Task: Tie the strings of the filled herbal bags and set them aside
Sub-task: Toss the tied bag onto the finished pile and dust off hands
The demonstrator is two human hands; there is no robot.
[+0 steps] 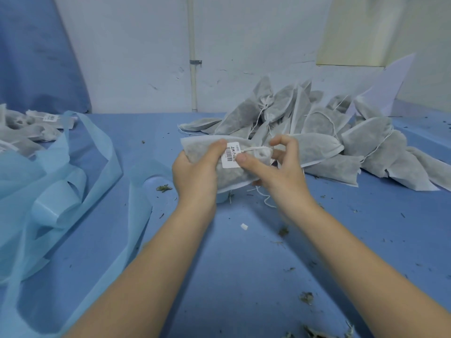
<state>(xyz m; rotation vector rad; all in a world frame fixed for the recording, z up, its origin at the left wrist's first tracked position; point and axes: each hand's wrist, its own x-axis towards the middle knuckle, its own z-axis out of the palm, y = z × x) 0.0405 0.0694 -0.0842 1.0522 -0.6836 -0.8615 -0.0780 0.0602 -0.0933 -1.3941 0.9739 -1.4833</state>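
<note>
Left hand (195,167): grips the closed end and body of the herbal bag (234,176), thumb lying across its top face.
Right hand (280,167): thumb and curled fingers pinch the white string (255,148) at the gathered neck.
Bag position: held just above the blue table (244,264), in front of the heap of bags (317,132).
Bag axis: long axis runs roughly left to right, neck pointing right toward the heap; barcode label (231,154) faces up.
String: one loop crosses the neck; loose ends hang below the bag.
Progress: knot appears unfinished; this bag is not yet set aside.
Done: a smaller group of labelled bags (26,132) lies at far left, probably finished.
Remaining: the heap behind; some of its strings trail loose.
</note>
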